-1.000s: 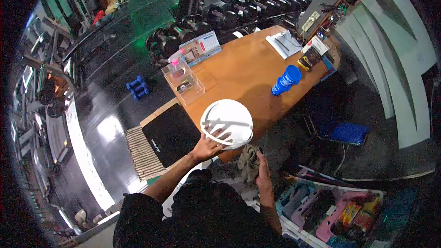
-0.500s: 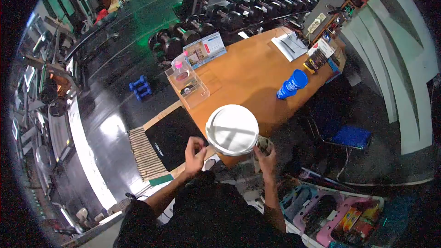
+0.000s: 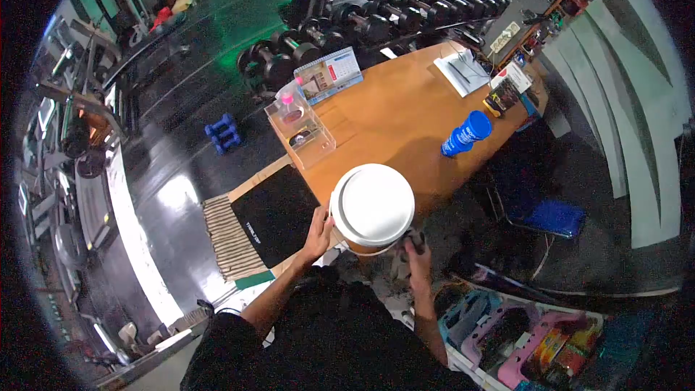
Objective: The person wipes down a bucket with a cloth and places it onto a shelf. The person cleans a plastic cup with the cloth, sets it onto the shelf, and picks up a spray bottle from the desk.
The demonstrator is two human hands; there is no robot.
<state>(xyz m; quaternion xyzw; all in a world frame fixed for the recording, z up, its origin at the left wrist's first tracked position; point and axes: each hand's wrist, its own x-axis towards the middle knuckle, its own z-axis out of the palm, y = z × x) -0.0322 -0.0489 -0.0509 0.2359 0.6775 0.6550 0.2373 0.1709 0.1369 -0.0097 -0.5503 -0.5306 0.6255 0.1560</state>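
Left hand (image 3: 317, 234): touching the left side of the tub (image 3: 373, 205), fingers bending along the wall; can't tell if it is gripping or only steadying.
Right hand (image 3: 419, 261): closing on a grey cloth (image 3: 400, 268), just beside the tub at lower right; can't tell if it is also bearing weight.
Tub: showing over the near left corner of the bench (image 3: 405, 94); underside is hiding, so can't tell if it is resting or hanging.
Drop risk: tub could be slipping off toward the body, the left hand's hold looking light and the right hand being busy with cloth.
Snag risk: cloth could be catching the handle (image 3: 369, 254), which seems to be hanging below the tub on the near side.
Knock risk: a wide swing could be toppling the shaker (image 3: 467, 134), standing beyond the tub to the right, or bumping the tray (image 3: 318, 150), sitting beyond it to the left.
Tub look: showing white, round, smooth, a raised ring circling a flat middle; glare is washing out detail, so dirt or marks aren't reading.
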